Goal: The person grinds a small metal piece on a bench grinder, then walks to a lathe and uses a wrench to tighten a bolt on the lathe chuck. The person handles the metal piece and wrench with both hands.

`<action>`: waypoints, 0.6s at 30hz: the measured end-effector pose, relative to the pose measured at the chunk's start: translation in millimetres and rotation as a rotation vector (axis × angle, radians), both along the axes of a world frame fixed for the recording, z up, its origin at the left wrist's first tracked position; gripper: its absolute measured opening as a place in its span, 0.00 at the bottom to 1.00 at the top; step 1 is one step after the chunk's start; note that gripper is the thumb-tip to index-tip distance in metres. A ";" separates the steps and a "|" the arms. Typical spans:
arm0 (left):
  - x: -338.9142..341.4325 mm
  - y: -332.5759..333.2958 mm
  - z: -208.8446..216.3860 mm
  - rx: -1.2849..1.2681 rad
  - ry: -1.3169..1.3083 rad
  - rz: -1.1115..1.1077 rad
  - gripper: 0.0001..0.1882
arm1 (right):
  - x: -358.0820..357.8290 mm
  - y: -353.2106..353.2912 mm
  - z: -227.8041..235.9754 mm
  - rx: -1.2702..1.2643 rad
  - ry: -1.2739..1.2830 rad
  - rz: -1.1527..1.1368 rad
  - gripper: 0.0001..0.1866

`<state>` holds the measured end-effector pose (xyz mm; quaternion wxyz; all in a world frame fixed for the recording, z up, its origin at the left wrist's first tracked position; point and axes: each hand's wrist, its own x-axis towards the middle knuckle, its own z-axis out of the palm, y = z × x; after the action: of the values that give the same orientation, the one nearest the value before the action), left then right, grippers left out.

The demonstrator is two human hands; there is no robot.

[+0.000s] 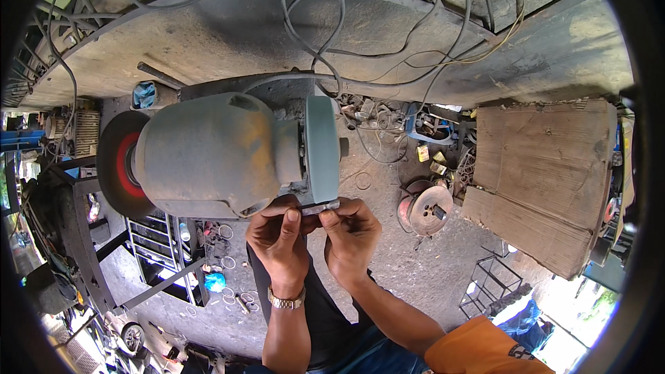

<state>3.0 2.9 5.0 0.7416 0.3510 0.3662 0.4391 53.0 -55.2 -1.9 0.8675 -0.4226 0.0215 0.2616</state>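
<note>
A bench grinder with a worn grey-green motor body [208,154] fills the middle of the view. On its right end is a pale green grinding wheel [323,149], and on its left end a dark wheel with a red centre [127,163]. At the green wheel's lower edge I pinch a small grey metal bar [320,206] between both hands. My left hand [280,239], with a metal watch [286,300] on its wrist, grips the bar's left part. My right hand [351,235] closes on its right end. Whether the bar touches the wheel I cannot tell.
Looped cables [332,21] hang along the wall behind the grinder. To the right are a cable spool [424,210], a blue crate [429,127] of scrap and large cardboard [540,173]. Metal frames [156,242] and loose rings [227,262] lie at the left.
</note>
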 end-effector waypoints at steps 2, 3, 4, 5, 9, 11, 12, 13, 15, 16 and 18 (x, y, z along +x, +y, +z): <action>0.9 -1.6 2.3 -0.055 -0.012 -0.002 0.04 | 2.2 -1.9 0.0 0.029 0.018 0.028 0.06; 1.1 -2.0 3.4 -0.054 -0.022 -0.017 0.05 | 2.8 -2.3 -0.1 0.020 0.008 0.032 0.06; 1.3 -2.2 4.4 -0.055 -0.029 -0.029 0.05 | 3.5 -2.4 -0.4 0.012 -0.002 0.035 0.06; 1.5 -2.2 5.0 -0.068 -0.026 -0.032 0.05 | 4.1 -2.3 -0.7 0.003 -0.013 0.038 0.06; 3.0 -0.6 4.2 -0.031 -0.003 -0.033 0.05 | 5.4 -1.4 -0.8 -0.003 -0.017 0.028 0.06; 3.4 -1.0 3.6 -0.040 0.003 -0.011 0.06 | 5.8 -1.2 0.1 0.003 -0.018 0.031 0.06; 3.2 -1.2 3.7 -0.045 0.001 -0.013 0.06 | 5.9 -1.1 0.7 0.003 -0.016 0.036 0.06; 2.9 -1.5 4.0 -0.049 -0.001 -0.014 0.06 | 6.1 -1.0 1.3 0.003 -0.015 0.040 0.06; 2.6 -1.2 4.2 -0.049 -0.006 -0.016 0.06 | 6.6 -0.4 2.0 0.005 -0.016 0.045 0.05; 2.6 -0.9 4.1 -0.044 -0.010 -0.017 0.06 | 6.9 -0.1 2.1 0.007 -0.018 0.046 0.05; 2.6 -0.1 3.6 -0.040 -0.014 -0.020 0.06 | 7.4 0.5 1.9 0.004 -0.023 0.048 0.05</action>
<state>5.6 2.7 8.5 0.7554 0.3368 0.3659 0.4266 60.4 -54.7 0.0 0.8620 -0.4244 0.0007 0.2773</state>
